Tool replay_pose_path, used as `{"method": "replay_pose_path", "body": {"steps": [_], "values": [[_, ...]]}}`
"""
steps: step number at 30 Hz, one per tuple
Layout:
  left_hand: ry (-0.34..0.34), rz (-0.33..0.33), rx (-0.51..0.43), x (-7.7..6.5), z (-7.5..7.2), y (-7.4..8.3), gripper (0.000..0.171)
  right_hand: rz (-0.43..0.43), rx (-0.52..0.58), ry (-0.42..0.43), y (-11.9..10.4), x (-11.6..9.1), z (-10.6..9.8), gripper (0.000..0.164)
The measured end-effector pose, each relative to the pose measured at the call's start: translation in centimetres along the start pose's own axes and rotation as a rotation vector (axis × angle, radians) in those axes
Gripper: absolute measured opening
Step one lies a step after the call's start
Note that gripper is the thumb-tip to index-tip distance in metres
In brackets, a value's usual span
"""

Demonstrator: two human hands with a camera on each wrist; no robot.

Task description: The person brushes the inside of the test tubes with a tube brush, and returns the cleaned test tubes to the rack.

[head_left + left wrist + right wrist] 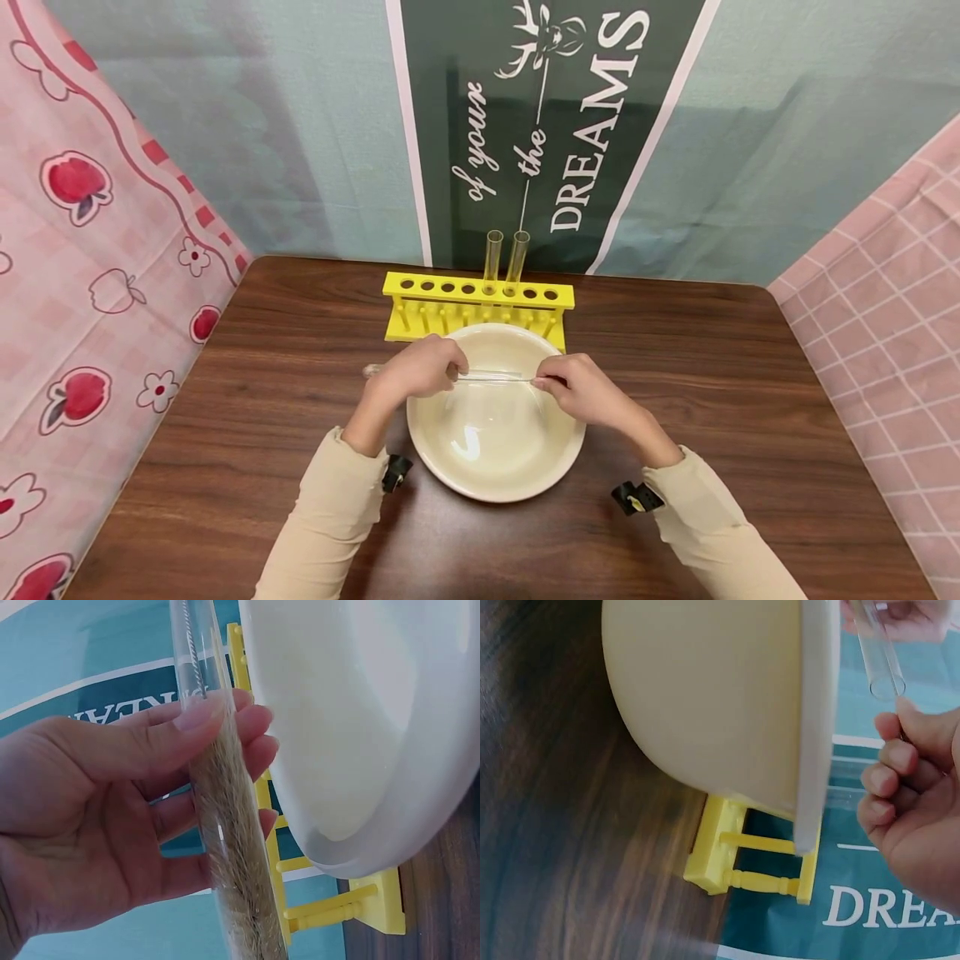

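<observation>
Over a cream bowl [498, 467], my left hand [423, 367] grips a clear glass test tube [180, 645] lying roughly sideways, thumb on one side and fingers on the other. Inside the tube sits a test tube brush [244, 892]; its tan bristles fill the closed-end half, and a twisted wire runs toward the mouth. My right hand [588, 390] pinches the brush's wire just outside the open rim, thumb against forefinger, with the other fingers curled in, as the right wrist view shows.
Behind the bowl stands a yellow test tube rack [397, 287], partly hidden by the bowl's far rim. Two upright glass tubes [517, 258] stand in it. All rest on a dark wooden table [712, 400], with a printed cloth [330, 150] hanging at the back.
</observation>
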State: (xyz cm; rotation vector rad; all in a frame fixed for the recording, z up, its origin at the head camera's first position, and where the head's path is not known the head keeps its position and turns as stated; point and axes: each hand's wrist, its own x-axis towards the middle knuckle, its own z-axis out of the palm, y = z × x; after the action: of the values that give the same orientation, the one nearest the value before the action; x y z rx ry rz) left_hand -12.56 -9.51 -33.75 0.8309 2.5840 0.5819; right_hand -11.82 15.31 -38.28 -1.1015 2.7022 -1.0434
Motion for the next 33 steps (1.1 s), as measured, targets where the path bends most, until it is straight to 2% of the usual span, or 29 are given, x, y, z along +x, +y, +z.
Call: {"method": "replay_pose_path", "body": {"steps": [4, 7, 12, 17, 33], "values": [[0.003, -0.008, -0.004, 0.0, -0.1, 0.1, 0.014, 0.006, 0.016, -0.063, 0.3, 0.0, -0.4, 0.009], [0.008, -0.026, -0.003, -0.1, -0.1, 0.3, 0.015, 0.012, 0.042, -0.103, 0.5, 0.0, -0.6, 0.015], [0.023, -0.055, -0.027, 0.0, 0.2, 0.5, 0.012, 0.128, 0.122, -0.137, 0.5, 0.1, -1.0, 0.025], [0.061, -0.085, -0.052, 0.0, 0.4, 0.6, 0.011, 0.247, 0.201, -0.179, 0.8, 0.3, -1.4, 0.025], [0.132, -0.161, -0.032, 0.0, 0.8, 0.5, 0.023, 0.423, 0.465, -0.254, 2.2, 0.0, -2.9, 0.030]]}}
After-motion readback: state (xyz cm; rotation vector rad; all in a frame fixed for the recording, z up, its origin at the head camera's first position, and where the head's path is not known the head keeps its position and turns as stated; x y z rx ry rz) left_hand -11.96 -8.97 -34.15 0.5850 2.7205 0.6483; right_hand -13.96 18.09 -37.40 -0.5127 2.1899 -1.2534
